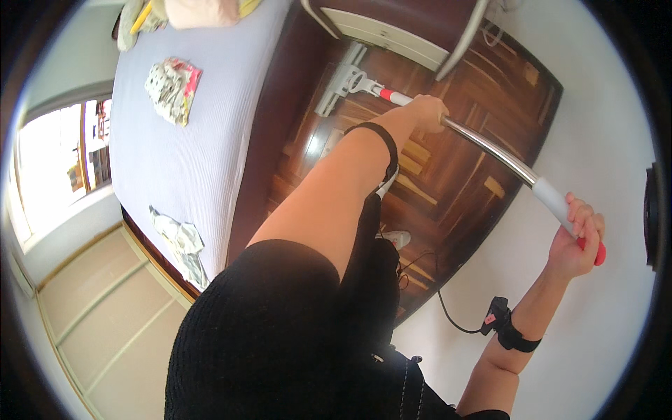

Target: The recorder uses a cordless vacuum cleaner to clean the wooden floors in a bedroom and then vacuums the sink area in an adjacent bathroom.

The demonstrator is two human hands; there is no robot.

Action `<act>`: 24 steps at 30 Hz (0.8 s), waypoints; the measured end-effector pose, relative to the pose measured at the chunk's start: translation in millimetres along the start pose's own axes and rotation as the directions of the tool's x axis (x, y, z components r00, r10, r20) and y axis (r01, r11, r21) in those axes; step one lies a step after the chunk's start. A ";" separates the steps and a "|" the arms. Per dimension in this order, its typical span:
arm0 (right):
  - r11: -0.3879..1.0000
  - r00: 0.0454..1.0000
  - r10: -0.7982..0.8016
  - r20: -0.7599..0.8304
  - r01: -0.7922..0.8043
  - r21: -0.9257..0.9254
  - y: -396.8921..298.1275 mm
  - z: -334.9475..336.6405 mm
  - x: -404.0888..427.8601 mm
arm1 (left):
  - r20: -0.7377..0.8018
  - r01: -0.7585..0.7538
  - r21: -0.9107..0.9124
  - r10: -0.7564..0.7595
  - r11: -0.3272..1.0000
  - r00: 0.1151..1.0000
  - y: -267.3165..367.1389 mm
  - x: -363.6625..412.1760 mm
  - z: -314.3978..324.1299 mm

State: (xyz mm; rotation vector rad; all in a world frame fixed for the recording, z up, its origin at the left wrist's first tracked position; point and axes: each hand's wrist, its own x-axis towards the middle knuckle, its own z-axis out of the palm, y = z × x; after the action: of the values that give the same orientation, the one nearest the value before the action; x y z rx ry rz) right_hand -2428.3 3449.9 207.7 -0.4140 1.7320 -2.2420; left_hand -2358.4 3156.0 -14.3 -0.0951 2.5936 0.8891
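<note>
A floor mop with a long metal pole [491,146] runs diagonally across the view. My left hand [428,113] is closed around the lower part of the pole, just above a red and white section. Around the pale grip at the upper end is my right hand [580,236], with the red end cap showing below the fingers. The mop's flat grey and white head [341,81] rests on the wooden parquet floor [457,173], between the dark bed side and a white drawer-like panel.
A bed [194,142] with a pale cover is on the left, crumpled clothes [173,89] on it. White-framed furniture [386,37] stands beyond the mop head. A white wall [593,142] borders the floor at right. A black cable [446,315] hangs from my right wrist strap.
</note>
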 end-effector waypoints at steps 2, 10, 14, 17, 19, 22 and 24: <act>1.000 1.000 -0.024 0.005 0.024 -0.007 -5.6 -21.2 -29.9 | -0.039 -0.076 0.057 0.079 0.995 0.996 11.6 0.9 21.4; 0.920 0.932 -0.205 -0.299 0.079 -0.383 -104.0 -117.2 -204.8 | 0.180 -0.373 0.052 0.359 0.926 0.916 184.5 -34.9 115.1; 0.939 0.957 -0.167 -0.239 0.081 -0.334 -205.0 -154.1 -236.5 | 0.114 -0.467 -0.092 0.475 0.880 0.873 281.4 -38.6 168.5; 0.868 0.933 -0.321 -0.161 0.223 -0.443 -220.2 -77.5 -220.4 | 0.089 -0.523 -0.279 0.564 0.806 0.821 309.1 -56.9 156.7; 0.884 0.910 -0.384 -0.158 0.313 -0.347 -221.6 -69.8 -230.2 | 0.127 -0.484 -0.288 0.534 0.826 0.836 304.9 -76.0 137.8; 0.892 0.875 -0.450 -0.177 0.451 -0.037 -207.4 -64.7 -223.5 | 0.193 -0.430 -0.187 0.462 0.883 0.866 281.2 -105.5 96.6; 0.933 0.952 -0.305 -0.027 0.304 0.191 -197.6 -81.3 -224.6 | 0.164 -0.334 -0.080 0.343 0.939 0.925 247.4 -130.0 74.8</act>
State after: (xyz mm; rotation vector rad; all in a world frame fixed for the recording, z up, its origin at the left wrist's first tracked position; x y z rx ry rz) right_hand -2261.8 3657.3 367.0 -0.6819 1.5146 -2.5930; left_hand -2259.7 3389.8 124.7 0.4145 2.4593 1.0289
